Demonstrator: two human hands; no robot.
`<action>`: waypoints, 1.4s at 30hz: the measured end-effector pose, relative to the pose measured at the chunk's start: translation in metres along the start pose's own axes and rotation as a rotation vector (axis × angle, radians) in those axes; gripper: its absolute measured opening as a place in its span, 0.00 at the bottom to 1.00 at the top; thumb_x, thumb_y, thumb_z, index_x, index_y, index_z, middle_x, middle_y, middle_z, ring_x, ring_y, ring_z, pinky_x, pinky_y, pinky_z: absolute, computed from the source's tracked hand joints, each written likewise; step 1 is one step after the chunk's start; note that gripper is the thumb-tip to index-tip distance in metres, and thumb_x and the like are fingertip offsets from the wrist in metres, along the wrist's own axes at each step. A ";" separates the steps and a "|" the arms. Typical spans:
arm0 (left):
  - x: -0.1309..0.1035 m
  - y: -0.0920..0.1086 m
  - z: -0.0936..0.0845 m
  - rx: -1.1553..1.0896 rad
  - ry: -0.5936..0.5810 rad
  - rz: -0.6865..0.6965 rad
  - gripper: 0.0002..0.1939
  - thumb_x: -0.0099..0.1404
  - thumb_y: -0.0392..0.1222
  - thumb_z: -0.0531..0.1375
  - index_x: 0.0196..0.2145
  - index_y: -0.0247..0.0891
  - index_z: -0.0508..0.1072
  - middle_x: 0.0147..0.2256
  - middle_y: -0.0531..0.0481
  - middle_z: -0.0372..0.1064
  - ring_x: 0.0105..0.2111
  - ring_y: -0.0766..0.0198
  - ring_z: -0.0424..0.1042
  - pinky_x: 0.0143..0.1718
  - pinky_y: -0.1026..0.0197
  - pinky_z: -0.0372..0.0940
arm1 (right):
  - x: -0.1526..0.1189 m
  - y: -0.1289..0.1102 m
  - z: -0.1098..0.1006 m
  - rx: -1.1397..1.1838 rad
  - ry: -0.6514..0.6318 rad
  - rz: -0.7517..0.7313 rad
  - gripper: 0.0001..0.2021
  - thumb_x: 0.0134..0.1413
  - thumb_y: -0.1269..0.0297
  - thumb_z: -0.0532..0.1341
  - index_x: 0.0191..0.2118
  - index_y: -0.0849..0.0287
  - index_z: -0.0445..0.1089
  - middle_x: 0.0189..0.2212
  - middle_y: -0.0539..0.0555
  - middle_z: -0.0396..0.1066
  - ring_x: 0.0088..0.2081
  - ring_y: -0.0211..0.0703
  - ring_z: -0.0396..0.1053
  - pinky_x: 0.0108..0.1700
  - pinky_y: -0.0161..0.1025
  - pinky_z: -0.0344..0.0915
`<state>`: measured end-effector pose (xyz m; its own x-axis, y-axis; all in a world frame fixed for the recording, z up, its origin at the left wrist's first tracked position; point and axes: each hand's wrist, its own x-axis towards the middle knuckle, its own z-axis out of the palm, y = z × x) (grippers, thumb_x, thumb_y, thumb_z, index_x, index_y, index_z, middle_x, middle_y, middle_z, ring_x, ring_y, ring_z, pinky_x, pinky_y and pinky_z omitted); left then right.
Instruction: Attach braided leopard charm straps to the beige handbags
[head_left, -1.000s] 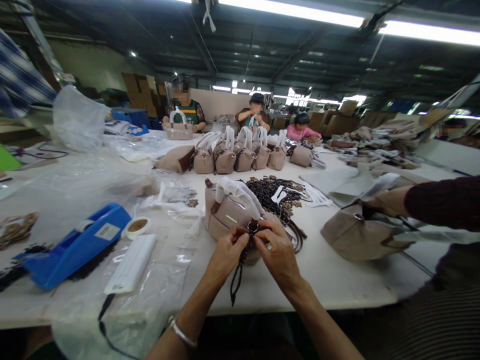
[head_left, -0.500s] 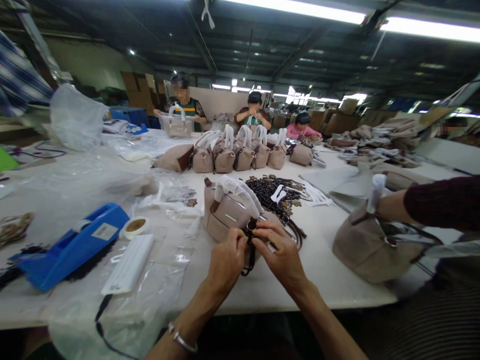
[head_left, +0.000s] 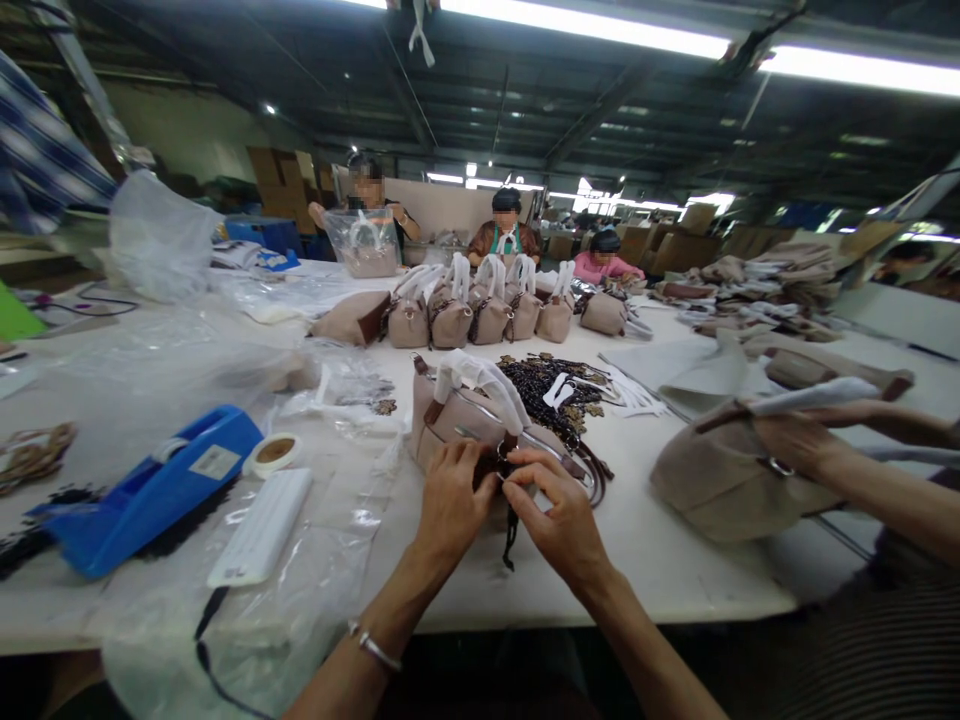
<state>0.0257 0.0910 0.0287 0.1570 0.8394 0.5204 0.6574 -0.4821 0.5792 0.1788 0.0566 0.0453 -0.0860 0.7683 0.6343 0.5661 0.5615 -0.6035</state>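
Note:
A beige handbag [head_left: 450, 410] with brown trim stands on the table before me, its handles [head_left: 484, 385] wrapped in white. Both hands meet at the ring at the base of the near handle. My left hand [head_left: 454, 505] is closed, thumb and forefinger pinching a thin black cord [head_left: 510, 535] whose end dangles below. From the other side my right hand [head_left: 559, 515] pinches the same cord, fingers bent. The fingertips partly hide the cord near the ring. Behind the bag lies a heap of black braided cords with bronze-coloured flower-shaped pieces [head_left: 551, 395].
A blue tape dispenser [head_left: 154, 490], a tape roll [head_left: 274, 453] and a white power bank [head_left: 261, 525] with a black cable lie left on clear plastic. Finished-looking handbags [head_left: 450, 320] line up behind. At right, a co-worker's hand [head_left: 799, 440] holds another handbag [head_left: 720, 480]. More people sit opposite.
My fingers have drawn closer together at the ring, and the black cord now hangs as a loose end instead of a loop. The co-worker's bag at right has tipped over toward its side.

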 end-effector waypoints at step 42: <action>0.013 -0.018 -0.013 -0.557 -0.355 -0.214 0.04 0.56 0.35 0.58 0.31 0.37 0.72 0.27 0.54 0.68 0.29 0.65 0.65 0.31 0.64 0.59 | 0.007 0.010 0.015 -0.270 -0.066 -0.092 0.08 0.59 0.74 0.57 0.30 0.60 0.70 0.45 0.61 0.68 0.52 0.51 0.63 0.58 0.52 0.60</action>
<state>0.0069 0.1077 0.0332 0.3604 0.9159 0.1769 0.2391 -0.2740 0.9315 0.1710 0.0720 0.0365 -0.1956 0.7411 0.6423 0.7506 0.5347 -0.3883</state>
